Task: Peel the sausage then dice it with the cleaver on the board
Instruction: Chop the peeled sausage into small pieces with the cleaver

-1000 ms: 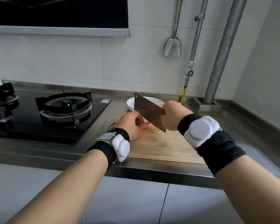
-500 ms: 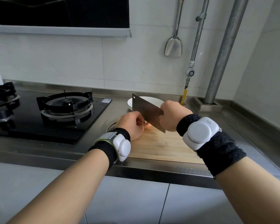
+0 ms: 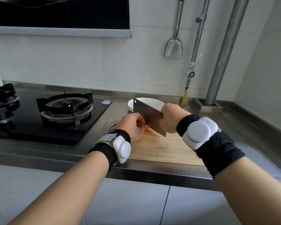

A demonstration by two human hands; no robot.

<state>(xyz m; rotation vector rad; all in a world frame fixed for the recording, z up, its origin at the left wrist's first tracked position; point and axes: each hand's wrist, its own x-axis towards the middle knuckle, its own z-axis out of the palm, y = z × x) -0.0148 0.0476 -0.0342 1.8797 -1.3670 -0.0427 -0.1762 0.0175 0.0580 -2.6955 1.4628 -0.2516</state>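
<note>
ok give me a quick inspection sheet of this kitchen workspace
surface: steel counter, wooden board at its front edge
job's things: cleaver blade tilted over the board; sausage barely visible under the fingers
clutter: white bowl behind the board
hands: left hand pinning the sausage; right hand gripping the cleaver handle
cables: nothing seen
surroundings: gas stove to the left, spatula hanging on the wall, pipes in the corner
</note>
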